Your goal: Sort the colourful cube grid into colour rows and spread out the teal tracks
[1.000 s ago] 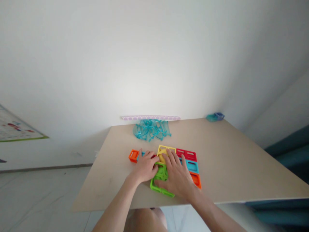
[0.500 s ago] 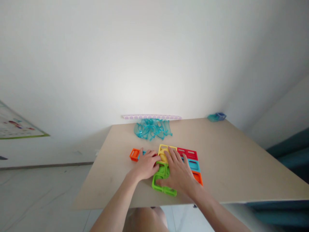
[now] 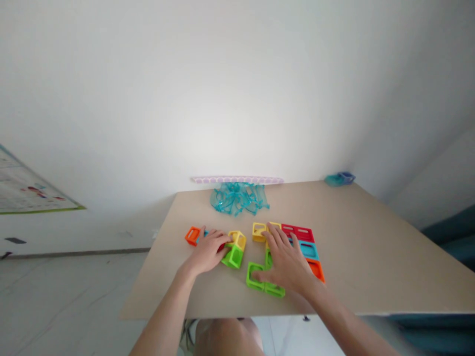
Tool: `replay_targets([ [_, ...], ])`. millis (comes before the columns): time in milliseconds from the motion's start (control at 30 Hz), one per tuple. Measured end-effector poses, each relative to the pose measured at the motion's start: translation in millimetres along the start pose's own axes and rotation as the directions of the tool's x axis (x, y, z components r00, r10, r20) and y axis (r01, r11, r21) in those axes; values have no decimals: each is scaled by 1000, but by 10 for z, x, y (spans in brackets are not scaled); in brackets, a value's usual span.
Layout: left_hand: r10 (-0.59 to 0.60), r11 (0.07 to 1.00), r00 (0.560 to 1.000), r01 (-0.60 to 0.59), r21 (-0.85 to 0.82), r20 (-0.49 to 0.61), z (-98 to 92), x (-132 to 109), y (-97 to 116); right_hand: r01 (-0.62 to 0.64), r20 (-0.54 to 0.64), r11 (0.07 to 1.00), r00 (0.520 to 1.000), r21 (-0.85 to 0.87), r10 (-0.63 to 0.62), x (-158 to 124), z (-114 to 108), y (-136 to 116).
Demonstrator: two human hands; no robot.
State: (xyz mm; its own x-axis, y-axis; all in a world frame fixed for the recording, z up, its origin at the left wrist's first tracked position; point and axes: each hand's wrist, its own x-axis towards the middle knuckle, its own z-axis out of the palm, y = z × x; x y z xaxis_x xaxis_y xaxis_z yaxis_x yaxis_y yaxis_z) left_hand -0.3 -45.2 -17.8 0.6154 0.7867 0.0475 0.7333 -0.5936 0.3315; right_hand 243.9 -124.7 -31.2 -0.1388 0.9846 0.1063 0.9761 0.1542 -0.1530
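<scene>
Flat colourful frame tiles lie on a beige table (image 3: pixel 371 257). My left hand (image 3: pixel 206 252) is curled round a small cluster: a green tile (image 3: pixel 233 257) standing tilted, a yellow tile (image 3: pixel 238 239) behind it, with a red piece under the fingers and an orange tile (image 3: pixel 192 235) at its left. My right hand (image 3: pixel 287 262) lies flat with fingers spread on the main sheet, over green tiles (image 3: pixel 260 280). Beside it lie a yellow tile (image 3: pixel 259 231), red tiles (image 3: pixel 301 232), a blue tile (image 3: pixel 310 249) and an orange tile (image 3: pixel 317 269).
A heap of clear turquoise curved pieces (image 3: pixel 238 198) sits at the table's far edge, in front of a pale purple strip (image 3: pixel 237 180) by the wall. A small blue-green object (image 3: pixel 340 178) lies at the far right corner. The floor shows at left, my knee below.
My left hand has pulled a green and a yellow tile leftward off the sheet, opening a gap. My right hand stays pressed on the remaining tiles. The view has shifted slightly.
</scene>
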Motion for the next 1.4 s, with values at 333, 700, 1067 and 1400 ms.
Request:
replay_targets([
  [333, -202, 979, 975, 201, -22, -95, 62, -95, 178, -6, -24, 1000, 1000, -10, 6, 3, -10, -17],
  [700, -291, 948, 936, 310, 73, -199, 109, -106, 316, -18, -30, 999, 999, -37, 17, 12, -3, -37],
  [1067, -378, 908, 910, 400, 127, -169, 149, 21, 437, -10, -37, 999, 999, -45, 8, 18, 5, -33],
  [1400, -345, 928, 938, 344, 144, -22, 45, 33, 419, -21, -23, 999, 1000, -38, 20, 19, -19, -39],
])
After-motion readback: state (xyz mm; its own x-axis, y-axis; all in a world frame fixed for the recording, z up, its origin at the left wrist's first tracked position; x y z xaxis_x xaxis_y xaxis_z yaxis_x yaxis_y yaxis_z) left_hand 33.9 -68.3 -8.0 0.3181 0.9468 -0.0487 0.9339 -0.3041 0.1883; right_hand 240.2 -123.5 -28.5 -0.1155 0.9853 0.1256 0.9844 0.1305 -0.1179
